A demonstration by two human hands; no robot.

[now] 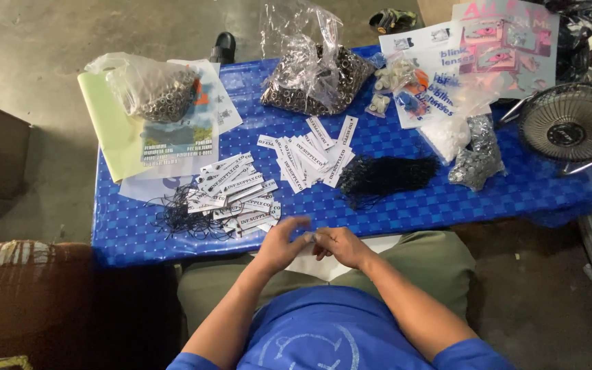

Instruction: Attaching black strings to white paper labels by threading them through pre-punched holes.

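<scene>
L hand (281, 245) & R hand (342, 245): fingertips meet at near table edge (138, 247), pinching small white item; type indiscernible. Tag pile (238, 195) just beyond, far-left.

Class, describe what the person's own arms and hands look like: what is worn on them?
Both arms are bare from short blue sleeves down. The left hand and right hand wear no gloves; any rings or a watch are too blurred to make out.
</scene>
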